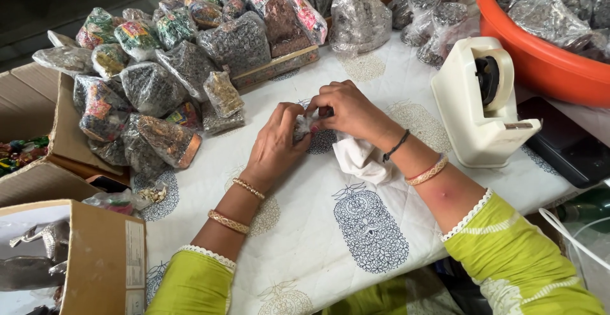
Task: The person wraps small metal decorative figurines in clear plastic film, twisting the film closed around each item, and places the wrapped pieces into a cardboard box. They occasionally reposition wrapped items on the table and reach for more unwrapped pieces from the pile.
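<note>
With both hands, left hand (274,145) and right hand (348,108), we pinch the small wrapped piece (304,124) between our fingertips, and we judge it best to keep the white cloth (359,159) tucked just under the right wrist.

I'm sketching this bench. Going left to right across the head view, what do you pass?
Open cardboard box → pile of wrapped figurines → left hand → right hand → cream tape dispenser → orange tub.
</note>
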